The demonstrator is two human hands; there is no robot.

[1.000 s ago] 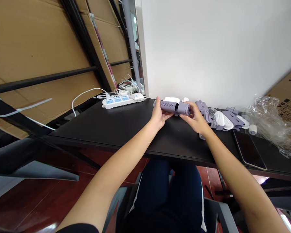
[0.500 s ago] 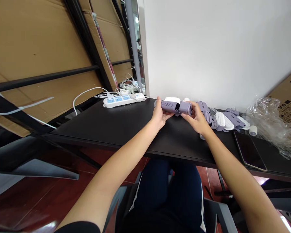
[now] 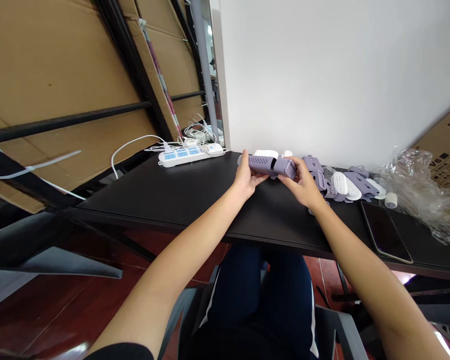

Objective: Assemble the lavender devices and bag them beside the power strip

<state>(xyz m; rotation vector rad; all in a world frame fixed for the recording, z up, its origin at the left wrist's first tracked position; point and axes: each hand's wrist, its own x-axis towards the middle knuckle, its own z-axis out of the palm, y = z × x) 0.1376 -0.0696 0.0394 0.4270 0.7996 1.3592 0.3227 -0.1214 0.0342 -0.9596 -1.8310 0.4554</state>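
Above the black table (image 3: 195, 195) I hold a purple-grey plastic housing (image 3: 261, 164) with rows of small holes, lying sideways. My left hand (image 3: 244, 175) is closed round its left end, thumb up along the near side and fingers beneath. On its right end, a smooth cap-like part (image 3: 285, 168), my right hand (image 3: 303, 184) is closed with thumb and fingers. A small dark gap shows between the two parts. Behind the housing sits a white oval piece (image 3: 266, 153), partly hidden. Whatever lies inside the housing cannot be seen.
Right of my hands lie more purple-grey parts (image 3: 362, 185), white oval pieces (image 3: 340, 184) and a small white roll (image 3: 391, 200). A tablet or phone (image 3: 386, 231) lies near the front edge, beside crumpled clear plastic (image 3: 420, 195). A power strip (image 3: 191, 155) stands back left.
The cap-like part has tilted a little in my right hand, and the dark gap beside it looks narrower. My left hand keeps the same grip.
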